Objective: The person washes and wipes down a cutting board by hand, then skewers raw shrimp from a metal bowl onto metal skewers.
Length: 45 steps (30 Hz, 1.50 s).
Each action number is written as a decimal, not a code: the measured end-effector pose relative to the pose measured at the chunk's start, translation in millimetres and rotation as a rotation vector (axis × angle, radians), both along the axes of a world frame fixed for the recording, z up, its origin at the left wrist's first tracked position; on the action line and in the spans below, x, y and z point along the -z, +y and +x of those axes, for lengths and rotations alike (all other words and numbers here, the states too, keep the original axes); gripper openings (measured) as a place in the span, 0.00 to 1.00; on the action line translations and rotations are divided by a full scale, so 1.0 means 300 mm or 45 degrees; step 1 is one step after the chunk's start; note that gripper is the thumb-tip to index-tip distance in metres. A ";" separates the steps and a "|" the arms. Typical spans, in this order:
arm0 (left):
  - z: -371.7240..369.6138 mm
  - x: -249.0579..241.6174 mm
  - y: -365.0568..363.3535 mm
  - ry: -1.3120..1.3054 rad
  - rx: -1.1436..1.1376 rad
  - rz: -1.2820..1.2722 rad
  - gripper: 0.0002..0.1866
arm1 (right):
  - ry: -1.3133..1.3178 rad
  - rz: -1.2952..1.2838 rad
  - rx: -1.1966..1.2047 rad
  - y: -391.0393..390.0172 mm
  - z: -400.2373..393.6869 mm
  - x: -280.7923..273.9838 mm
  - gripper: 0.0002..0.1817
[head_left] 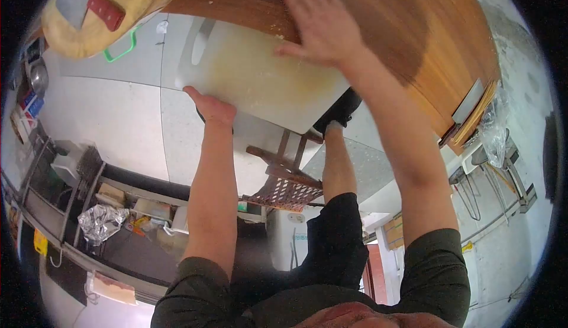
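A white cutting board point(260, 73) with yellowish stains and a slot handle at its left end sticks out past the wooden tabletop's near edge. At its near left corner, my left hand point(214, 109) grips the rim, the thumb pointing left along it and the other fingers hidden below. My right hand point(322, 26) is stretched out flat with fingers spread over the wooden tabletop point(378, 8), its palm overlapping the board's far edge. Light crumbs dot the wood near the right fingers. A darker, damp-looking patch spreads over the tabletop to the right of that hand.
A cleaver point(106, 11) with a red handle lies on a thick round wooden block point(89, 38) at upper left. A wooden chair point(284, 189) stands below the board. Another blade point(468, 101) rests at the tabletop's right edge. Shelves with crumpled foil point(103, 221) line the left.
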<state>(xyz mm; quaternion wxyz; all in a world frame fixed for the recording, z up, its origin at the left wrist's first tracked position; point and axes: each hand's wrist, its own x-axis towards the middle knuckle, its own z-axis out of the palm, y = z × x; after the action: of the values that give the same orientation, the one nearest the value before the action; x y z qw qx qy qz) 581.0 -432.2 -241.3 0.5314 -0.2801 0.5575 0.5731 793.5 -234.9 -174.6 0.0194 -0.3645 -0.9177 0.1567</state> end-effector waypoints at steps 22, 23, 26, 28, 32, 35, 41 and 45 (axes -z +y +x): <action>-0.156 -0.132 0.021 0.034 -0.027 0.035 0.44 | 0.363 -0.455 -0.299 -0.302 -0.073 0.015 0.45; -0.147 -0.139 0.023 0.052 -0.026 -0.036 0.45 | 0.189 -0.294 -0.090 -0.276 0.033 -0.011 0.45; -0.140 -0.023 -0.058 -0.037 -0.053 0.130 0.44 | -0.009 0.020 0.492 -0.143 0.379 0.007 0.44; -0.106 -0.032 -0.056 -0.023 -0.032 -0.009 0.44 | -0.090 0.138 0.678 -0.138 0.417 0.006 0.44; -0.032 -0.059 -0.037 -0.072 -0.012 -0.157 0.43 | -0.154 -0.014 0.446 -0.281 0.264 0.043 0.53; 0.002 -0.062 -0.047 -0.137 0.013 0.091 0.46 | 0.003 -0.347 0.048 -0.435 0.035 0.016 0.54; -0.029 -0.118 -0.115 -0.007 0.012 -0.029 0.44 | 0.406 -0.749 0.366 -0.566 -0.041 -0.147 0.38; -0.076 -0.118 -0.255 -0.111 -0.125 -0.003 0.43 | 0.316 -0.692 0.758 -0.531 0.094 -0.243 0.33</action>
<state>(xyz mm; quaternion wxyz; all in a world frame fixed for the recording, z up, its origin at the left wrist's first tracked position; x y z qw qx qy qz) 558.1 -508.8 -206.1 0.5261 -0.3324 0.5200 0.5851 821.5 -394.2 -101.8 0.0775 -0.5838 -0.6885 0.4232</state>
